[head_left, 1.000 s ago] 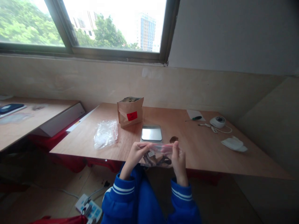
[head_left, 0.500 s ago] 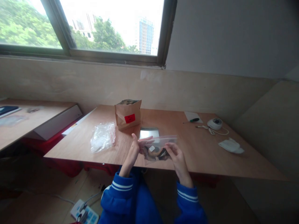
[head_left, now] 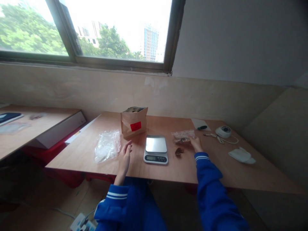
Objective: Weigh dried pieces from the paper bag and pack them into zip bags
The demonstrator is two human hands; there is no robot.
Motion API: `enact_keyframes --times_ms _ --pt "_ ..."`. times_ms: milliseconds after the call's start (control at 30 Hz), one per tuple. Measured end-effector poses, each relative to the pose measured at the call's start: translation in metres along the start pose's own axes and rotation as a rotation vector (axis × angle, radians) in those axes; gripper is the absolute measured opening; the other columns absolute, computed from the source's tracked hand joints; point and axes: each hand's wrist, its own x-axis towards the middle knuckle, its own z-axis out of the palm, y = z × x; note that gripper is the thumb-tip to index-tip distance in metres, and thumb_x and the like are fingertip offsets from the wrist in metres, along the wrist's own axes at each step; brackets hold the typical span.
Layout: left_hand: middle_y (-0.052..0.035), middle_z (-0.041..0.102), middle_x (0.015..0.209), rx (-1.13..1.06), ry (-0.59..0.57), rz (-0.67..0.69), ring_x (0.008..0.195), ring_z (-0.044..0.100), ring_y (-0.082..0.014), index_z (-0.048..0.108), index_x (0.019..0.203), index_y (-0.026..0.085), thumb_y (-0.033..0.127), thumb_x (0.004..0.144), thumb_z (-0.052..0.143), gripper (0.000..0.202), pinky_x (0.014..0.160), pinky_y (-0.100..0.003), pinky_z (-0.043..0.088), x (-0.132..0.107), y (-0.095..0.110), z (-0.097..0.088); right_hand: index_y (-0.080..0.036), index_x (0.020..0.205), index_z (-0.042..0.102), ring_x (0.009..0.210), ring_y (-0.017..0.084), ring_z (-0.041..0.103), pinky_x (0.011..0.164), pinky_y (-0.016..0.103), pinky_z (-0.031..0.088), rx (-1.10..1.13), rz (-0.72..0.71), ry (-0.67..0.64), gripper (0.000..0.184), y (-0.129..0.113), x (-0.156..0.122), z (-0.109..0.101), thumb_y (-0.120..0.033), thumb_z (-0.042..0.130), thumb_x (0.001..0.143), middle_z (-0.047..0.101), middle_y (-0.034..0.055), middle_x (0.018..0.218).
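Observation:
My right hand [head_left: 196, 143] grips the right end of a clear zip bag [head_left: 181, 137] with brown dried pieces inside, low over the table's right half. Just in front of the bag, a loose dark brown dried piece [head_left: 179, 152] lies on the wood. My left hand [head_left: 125, 157] is raised with fingers apart and nothing in it. It is between a stack of clear zip bags [head_left: 107, 146] and a kitchen scale [head_left: 156, 149] with a bare steel plate. Behind the left hand stands an open kraft paper pouch [head_left: 133, 123] with a red label.
A green-handled screwdriver [head_left: 202, 127] lies on white paper at the back right. Nearby are a white dome camera [head_left: 223, 132] with its cable and a crumpled white bag [head_left: 242, 156]. A power strip [head_left: 83, 222] is on the floor at lower left.
The filled zip bag has moved right, away from the scale, in my right hand. My left hand has let go of it and shifted left. The scale and the loose brown piece now show.

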Motion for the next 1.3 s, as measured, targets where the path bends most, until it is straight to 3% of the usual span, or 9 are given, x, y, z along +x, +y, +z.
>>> enact_keyframes --times_ms 133,333,467,600,867,967,1100,1200,1300 --pt "-0.0135 0.051 0.137 0.112 0.097 0.167 0.124 0.051 -0.0271 0.048 0.131 0.020 0.040 0.083 0.059 0.053 0.104 -0.044 0.041 0.037 -0.011 -0.001 -0.007 0.109 0.054 0.124 0.043 0.039 0.100 0.058 0.032 -0.195 -0.087 0.167 0.052 0.008 -0.020 0.000 -0.043 0.063 0.072 0.049 0.0289 0.124" --pt "-0.0204 0.024 0.153 0.319 0.199 0.301 0.144 0.019 -0.0333 0.020 0.146 0.014 0.044 0.069 0.073 0.099 0.117 -0.048 0.019 0.094 -0.018 0.009 -0.020 0.104 0.065 0.110 0.029 0.052 0.098 0.045 0.041 -0.529 -0.578 -0.483 0.028 0.034 -0.075 0.004 -0.031 0.058 0.079 0.058 0.0121 0.114" --pt "-0.0178 0.032 0.149 0.321 0.159 0.354 0.141 0.026 -0.0308 0.026 0.142 0.017 0.036 0.073 0.070 0.084 0.116 -0.047 0.021 0.111 -0.034 0.008 -0.021 0.100 0.068 0.109 0.028 0.053 0.097 0.045 0.042 -0.546 -0.584 -0.523 0.022 0.035 -0.085 0.000 -0.027 0.058 0.081 0.061 0.0109 0.114" --pt "-0.0150 0.047 0.134 0.294 0.185 0.361 0.129 0.044 -0.0273 0.034 0.133 0.019 0.030 0.081 0.060 0.059 0.109 -0.046 0.034 0.114 -0.052 0.004 -0.021 0.112 0.062 0.110 0.027 0.054 0.098 0.045 0.042 -0.380 -0.596 -0.519 0.031 0.001 -0.082 0.012 -0.032 0.059 0.084 0.061 0.0107 0.116" --pt "-0.0124 0.051 0.121 0.330 0.133 0.378 0.117 0.053 -0.0257 0.032 0.125 0.020 0.024 0.083 0.054 0.047 0.101 -0.047 0.041 0.109 -0.061 -0.001 -0.018 0.114 0.061 0.109 0.029 0.056 0.095 0.047 0.042 -0.435 -0.634 -0.720 0.041 -0.053 -0.101 0.094 -0.030 0.072 0.076 0.062 0.0123 0.117" --pt "-0.0112 0.051 0.120 0.350 0.142 0.374 0.115 0.054 -0.0253 0.033 0.124 0.021 0.025 0.082 0.054 0.047 0.099 -0.046 0.042 0.108 -0.063 -0.001 -0.018 0.115 0.060 0.116 0.030 0.052 0.098 0.050 0.040 -0.374 -0.713 -0.587 0.035 -0.081 -0.114 0.094 -0.033 0.064 0.084 0.059 0.0139 0.123" --pt "-0.0125 0.049 0.119 0.376 0.165 0.396 0.115 0.052 -0.0266 0.035 0.121 0.020 0.025 0.082 0.054 0.044 0.098 -0.047 0.043 0.107 -0.065 0.001 -0.018 0.103 0.061 0.105 0.019 0.057 0.095 0.036 0.045 -0.083 -0.913 -0.501 0.025 -0.147 -0.128 0.084 -0.021 0.038 0.096 0.065 0.0088 0.105" --pt "-0.0126 0.048 0.119 0.357 0.163 0.383 0.115 0.051 -0.0268 0.035 0.120 0.020 0.025 0.081 0.054 0.043 0.099 -0.047 0.042 0.106 -0.064 0.001 -0.017 0.105 0.061 0.103 0.017 0.059 0.094 0.030 0.046 -0.226 -1.033 -0.655 0.025 -0.187 -0.129 0.096 -0.013 0.039 0.095 0.066 0.0074 0.105" --pt "-0.0112 0.047 0.120 0.330 0.154 0.376 0.117 0.050 -0.0261 0.035 0.118 0.021 0.024 0.081 0.055 0.043 0.101 -0.047 0.041 0.105 -0.062 0.001 -0.015 0.107 0.061 0.104 0.020 0.060 0.087 0.029 0.050 -0.600 -1.100 -0.742 0.029 -0.204 -0.126 0.115 -0.004 0.040 0.092 0.066 0.0096 0.109"
